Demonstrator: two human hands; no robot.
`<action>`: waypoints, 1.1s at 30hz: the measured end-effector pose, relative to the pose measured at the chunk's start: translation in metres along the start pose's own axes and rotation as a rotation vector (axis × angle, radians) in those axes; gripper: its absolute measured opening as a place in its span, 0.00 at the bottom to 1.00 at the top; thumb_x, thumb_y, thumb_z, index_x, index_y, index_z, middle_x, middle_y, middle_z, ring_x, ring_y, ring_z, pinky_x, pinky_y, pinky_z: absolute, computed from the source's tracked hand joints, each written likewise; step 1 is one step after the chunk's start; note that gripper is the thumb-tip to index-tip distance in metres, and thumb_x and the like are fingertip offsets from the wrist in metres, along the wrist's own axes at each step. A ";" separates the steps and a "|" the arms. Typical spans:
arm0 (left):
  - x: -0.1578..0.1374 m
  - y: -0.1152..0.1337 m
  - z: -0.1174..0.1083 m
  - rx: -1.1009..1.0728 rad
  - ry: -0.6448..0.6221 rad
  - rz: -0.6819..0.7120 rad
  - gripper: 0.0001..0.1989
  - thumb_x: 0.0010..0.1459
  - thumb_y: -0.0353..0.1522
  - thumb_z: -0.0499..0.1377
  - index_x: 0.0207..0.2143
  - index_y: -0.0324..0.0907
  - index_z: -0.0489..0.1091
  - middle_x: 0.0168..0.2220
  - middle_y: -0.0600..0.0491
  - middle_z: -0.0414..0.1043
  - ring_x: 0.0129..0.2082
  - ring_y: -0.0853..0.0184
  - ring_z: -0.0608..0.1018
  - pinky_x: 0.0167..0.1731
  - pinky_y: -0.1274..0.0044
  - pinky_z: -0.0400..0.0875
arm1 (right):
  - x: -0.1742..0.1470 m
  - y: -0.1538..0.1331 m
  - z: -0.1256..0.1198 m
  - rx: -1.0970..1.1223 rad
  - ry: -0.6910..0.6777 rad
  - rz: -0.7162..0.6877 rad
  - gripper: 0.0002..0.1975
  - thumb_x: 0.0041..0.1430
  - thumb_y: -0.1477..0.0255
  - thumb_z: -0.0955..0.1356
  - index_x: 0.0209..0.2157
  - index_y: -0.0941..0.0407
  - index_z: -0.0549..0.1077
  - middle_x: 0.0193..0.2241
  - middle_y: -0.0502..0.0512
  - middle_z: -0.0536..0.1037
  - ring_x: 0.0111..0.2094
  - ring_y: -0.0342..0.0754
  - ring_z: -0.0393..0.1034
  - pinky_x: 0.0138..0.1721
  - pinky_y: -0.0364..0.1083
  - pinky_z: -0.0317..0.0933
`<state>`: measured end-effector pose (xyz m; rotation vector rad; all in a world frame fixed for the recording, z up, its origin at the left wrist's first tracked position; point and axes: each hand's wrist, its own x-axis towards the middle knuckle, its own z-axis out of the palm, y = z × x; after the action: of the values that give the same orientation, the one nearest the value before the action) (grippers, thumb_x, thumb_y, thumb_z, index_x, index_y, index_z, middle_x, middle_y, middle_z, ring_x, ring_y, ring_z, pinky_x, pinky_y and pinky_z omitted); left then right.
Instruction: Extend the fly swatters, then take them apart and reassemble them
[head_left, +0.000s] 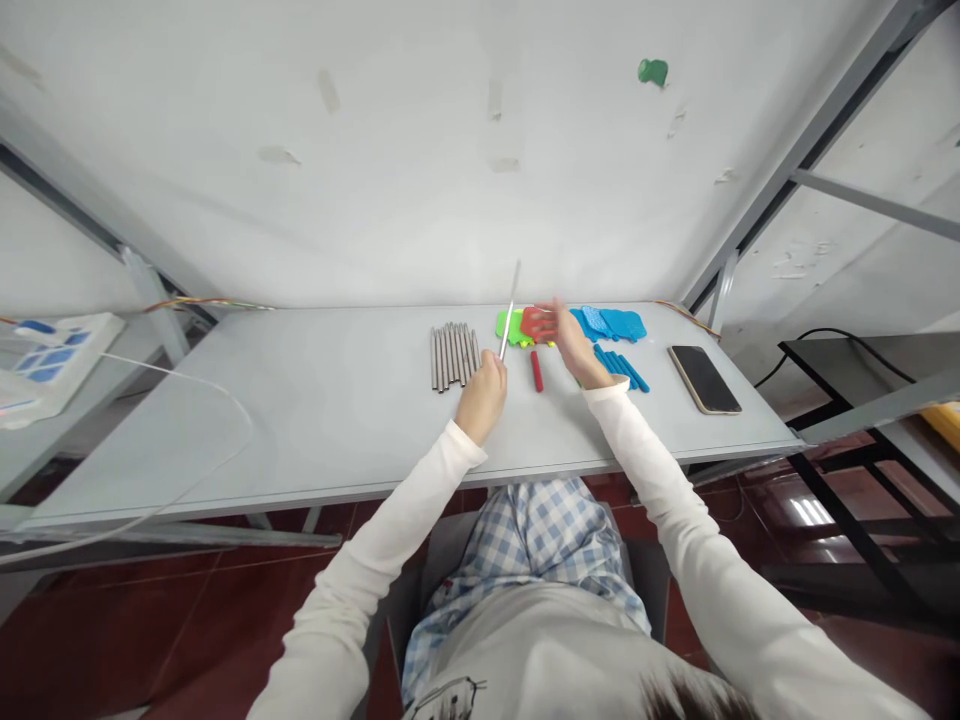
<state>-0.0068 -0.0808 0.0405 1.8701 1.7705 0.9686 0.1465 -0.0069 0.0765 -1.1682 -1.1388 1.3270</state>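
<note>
My left hand [484, 395] is closed around the lower end of a thin silver metal rod [512, 305], which points up and slightly to the right. Over the coloured pieces is my right hand [566, 340], its fingers stretched out and blurred by motion. Close to its fingertips are a flat red piece [529, 318] and flat green pieces [511, 325]. Flat blue pieces [622, 324] lie just right of it. A red stick [536, 371] rests between the hands, and several blue sticks [626, 371] lie by my right wrist. Several metal tubes [450, 358] lie in a row beside my left hand.
A phone [703, 379] lies at the right of the grey table [300, 400]. A white cable [232, 400] crosses the table's left side. A white wall [420, 200] rises behind, and metal frame posts [724, 290] stand at both ends.
</note>
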 end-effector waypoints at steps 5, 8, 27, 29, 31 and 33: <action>-0.020 0.003 0.005 -0.136 -0.119 0.077 0.10 0.65 0.41 0.45 0.40 0.45 0.56 0.25 0.56 0.62 0.23 0.66 0.68 0.26 0.78 0.54 | 0.019 -0.034 0.014 0.262 -0.120 -0.054 0.22 0.60 0.48 0.58 0.28 0.53 0.62 0.23 0.50 0.68 0.28 0.44 0.66 0.28 0.42 0.59; -0.020 -0.001 0.006 -0.133 -0.185 0.103 0.10 0.66 0.41 0.44 0.41 0.45 0.56 0.25 0.57 0.62 0.21 0.66 0.67 0.25 0.78 0.52 | 0.027 -0.038 0.015 0.306 -0.082 -0.040 0.21 0.59 0.51 0.61 0.24 0.53 0.56 0.21 0.47 0.64 0.25 0.43 0.63 0.28 0.41 0.58; -0.018 -0.019 0.016 -0.293 -0.199 0.100 0.13 0.66 0.42 0.42 0.43 0.44 0.57 0.20 0.62 0.58 0.21 0.70 0.67 0.27 0.78 0.59 | 0.036 -0.031 0.024 0.681 -0.052 -0.156 0.15 0.63 0.64 0.56 0.23 0.52 0.53 0.18 0.42 0.49 0.19 0.40 0.45 0.28 0.43 0.55; -0.019 -0.020 0.017 -0.323 -0.207 0.092 0.12 0.66 0.42 0.43 0.43 0.44 0.57 0.20 0.62 0.58 0.21 0.71 0.67 0.27 0.79 0.60 | 0.035 -0.026 0.025 0.681 -0.054 -0.145 0.13 0.62 0.64 0.56 0.24 0.52 0.55 0.18 0.42 0.49 0.19 0.41 0.44 0.28 0.43 0.55; -0.019 -0.021 0.017 -0.358 -0.223 0.085 0.12 0.66 0.43 0.44 0.43 0.45 0.56 0.20 0.63 0.58 0.20 0.72 0.66 0.26 0.80 0.60 | 0.035 -0.023 0.023 0.695 -0.066 -0.143 0.11 0.61 0.65 0.56 0.26 0.52 0.60 0.18 0.42 0.49 0.19 0.41 0.44 0.28 0.43 0.55; -0.019 -0.021 0.018 -0.396 -0.235 0.075 0.13 0.66 0.43 0.44 0.43 0.45 0.56 0.19 0.63 0.58 0.18 0.72 0.65 0.25 0.80 0.59 | 0.037 -0.021 0.019 0.714 -0.085 -0.135 0.10 0.60 0.66 0.56 0.30 0.52 0.64 0.18 0.42 0.50 0.19 0.41 0.45 0.28 0.43 0.56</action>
<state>-0.0081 -0.0932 0.0097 1.7218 1.2748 0.9938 0.1277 0.0306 0.0970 -0.5072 -0.6824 1.5074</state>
